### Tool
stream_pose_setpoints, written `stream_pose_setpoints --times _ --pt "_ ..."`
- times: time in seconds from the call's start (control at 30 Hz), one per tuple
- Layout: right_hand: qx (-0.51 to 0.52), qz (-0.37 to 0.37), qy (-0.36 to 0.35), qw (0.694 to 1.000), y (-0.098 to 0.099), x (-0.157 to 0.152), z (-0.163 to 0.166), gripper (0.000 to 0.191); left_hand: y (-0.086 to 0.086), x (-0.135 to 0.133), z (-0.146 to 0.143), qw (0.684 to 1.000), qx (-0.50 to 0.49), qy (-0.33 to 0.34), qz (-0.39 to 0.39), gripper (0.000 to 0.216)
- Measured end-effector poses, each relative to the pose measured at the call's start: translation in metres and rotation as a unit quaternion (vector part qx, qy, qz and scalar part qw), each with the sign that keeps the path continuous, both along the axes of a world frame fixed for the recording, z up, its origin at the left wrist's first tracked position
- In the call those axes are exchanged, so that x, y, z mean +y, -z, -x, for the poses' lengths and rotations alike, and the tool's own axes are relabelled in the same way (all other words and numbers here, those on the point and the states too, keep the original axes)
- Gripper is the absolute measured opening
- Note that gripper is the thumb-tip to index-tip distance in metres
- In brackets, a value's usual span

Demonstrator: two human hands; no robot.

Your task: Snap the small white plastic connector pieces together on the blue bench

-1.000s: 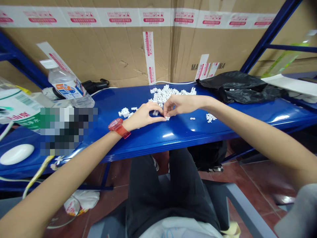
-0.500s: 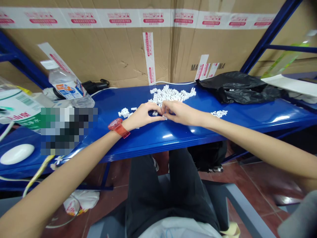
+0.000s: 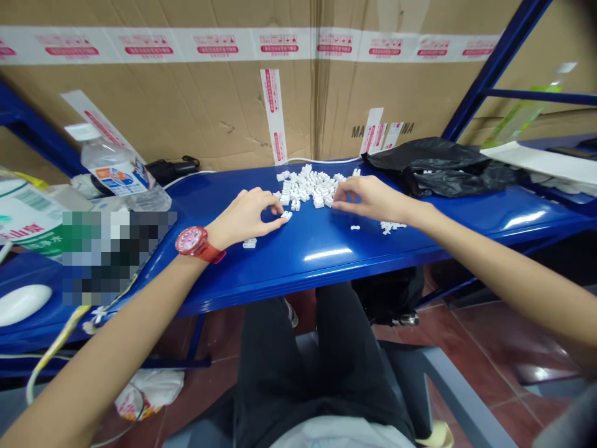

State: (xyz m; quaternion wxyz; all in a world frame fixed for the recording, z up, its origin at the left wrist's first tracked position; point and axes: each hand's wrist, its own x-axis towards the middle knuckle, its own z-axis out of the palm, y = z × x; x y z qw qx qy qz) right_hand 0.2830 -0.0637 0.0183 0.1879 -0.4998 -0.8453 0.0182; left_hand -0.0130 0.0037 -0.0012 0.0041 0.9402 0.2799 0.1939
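Note:
A heap of small white plastic pieces [image 3: 308, 185] lies on the blue metal shelf [image 3: 321, 249] in front of me. My left hand [image 3: 245, 214], with a red watch [image 3: 192, 241] on its wrist, rests curled on the shelf, thumb and forefinger pinched on one small white piece [image 3: 286, 215]. My right hand [image 3: 370, 196] reaches in from the right. Its bent fingertips are closed together at the heap's right edge, and what they grip is hidden. Another white piece [image 3: 249, 243] lies just below my left hand. A small cluster [image 3: 390, 226] and a single piece [image 3: 355, 228] lie under my right wrist.
A crumpled black plastic bag [image 3: 438, 165] lies at the shelf's right. A water bottle [image 3: 119, 174], a black cable [image 3: 170, 167] and a white oval object [image 3: 21, 303] are on the left. Taped cardboard boxes [image 3: 224, 93] wall off the back. My legs and a grey chair [image 3: 448, 379] are below.
My hands, joined over one piece a second ago, have parted. The right hand has moved up to the heap's edge. The left hand stays on the shelf, pinching a piece.

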Motion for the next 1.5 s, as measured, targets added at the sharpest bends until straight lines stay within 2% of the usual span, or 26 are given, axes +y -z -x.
stream_pose_setpoints --times 0.07,0.13,0.27,0.37,0.5,0.6,0.7,0.9,1.03,1.2,1.4,1.5 --pt "0.009 0.067 -0.037 0.997 -0.005 -0.016 -0.011 0.024 0.002 -0.002 -0.005 1.000 -0.013 0.002 0.008 0.032" --pt "0.022 0.106 -0.046 0.993 -0.005 -0.030 -0.016 0.021 0.003 -0.007 -0.010 0.999 -0.027 0.021 0.017 0.032" --pt "0.063 0.081 -0.036 0.994 0.009 -0.040 -0.012 0.012 0.004 -0.019 -0.020 0.991 -0.060 0.100 0.065 0.028" --pt "0.134 0.074 -0.048 0.987 0.019 -0.035 0.003 0.011 0.004 -0.027 -0.025 0.986 -0.083 0.110 0.094 0.032" --pt "0.246 0.148 -0.122 0.950 0.020 -0.015 0.028 0.014 0.004 -0.031 -0.027 0.984 -0.095 0.102 0.107 0.030" --pt "0.270 0.209 -0.157 0.927 0.019 0.000 0.039 0.015 0.004 -0.030 -0.027 0.978 -0.112 0.116 0.133 0.029" --pt "0.282 0.248 -0.142 0.916 0.019 0.008 0.042 0.016 0.005 -0.029 -0.028 0.974 -0.125 0.118 0.151 0.029" --pt "0.299 0.279 -0.084 0.909 0.012 0.005 0.043 0.013 0.007 -0.028 -0.029 0.973 -0.132 0.117 0.150 0.026" --pt "0.305 0.286 -0.072 0.905 0.010 0.008 0.042 0.012 0.008 -0.027 -0.029 0.973 -0.130 0.116 0.149 0.023" --pt "0.266 0.285 -0.082 0.917 0.011 0.014 0.043 0.010 0.009 -0.027 -0.028 0.972 -0.134 0.113 0.156 0.022" --pt "0.240 0.213 -0.075 0.944 0.017 0.017 0.050 0.019 0.009 -0.023 -0.028 0.970 -0.131 0.117 0.168 0.025" --pt "0.208 0.167 -0.088 0.960 0.008 0.014 0.034 0.025 0.009 -0.025 -0.028 0.975 -0.121 0.101 0.158 0.027"
